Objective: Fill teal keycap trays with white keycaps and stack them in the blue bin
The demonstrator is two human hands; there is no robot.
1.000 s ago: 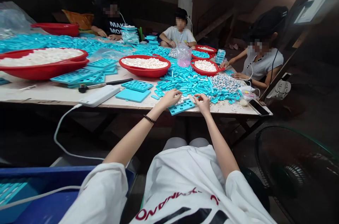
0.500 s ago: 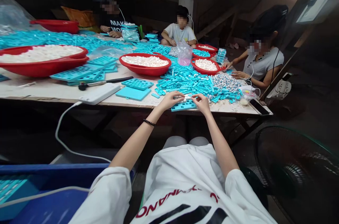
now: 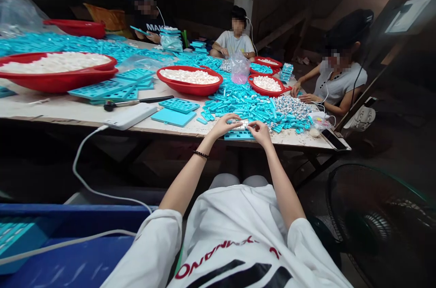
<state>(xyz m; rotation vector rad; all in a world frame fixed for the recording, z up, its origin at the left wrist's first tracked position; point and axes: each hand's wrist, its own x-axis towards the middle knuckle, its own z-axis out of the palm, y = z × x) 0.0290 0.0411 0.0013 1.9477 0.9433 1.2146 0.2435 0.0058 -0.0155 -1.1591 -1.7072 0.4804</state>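
In front of me at the table edge lies a turquoise tray with square holes [image 3: 238, 135], small white pieces [image 3: 244, 124] grouped at its far side. My left hand [image 3: 225, 126] arches over the tray's left end, fingers bent and fingertips close to the white pieces; what they grip is too small to tell. At the right end, my right hand [image 3: 260, 133] pinches thumb and finger together at a small white piece. Just behind both hands spreads a heap of loose turquoise pieces [image 3: 238, 99].
Red bowls of white pieces stand left [image 3: 57, 80], centre [image 3: 190, 90] and right [image 3: 267, 93]. Turquoise trays [image 3: 175, 116], a white power bank [image 3: 131, 116] with cable and a phone [image 3: 333, 139] lie near the edge. A fan [image 3: 374, 224] stands right. Several co-workers sit around.
The view has shifted slightly. My left forearm has swung inward, and both hands stay at the tray with the white pieces. A co-worker at the back left now holds up a turquoise plate.
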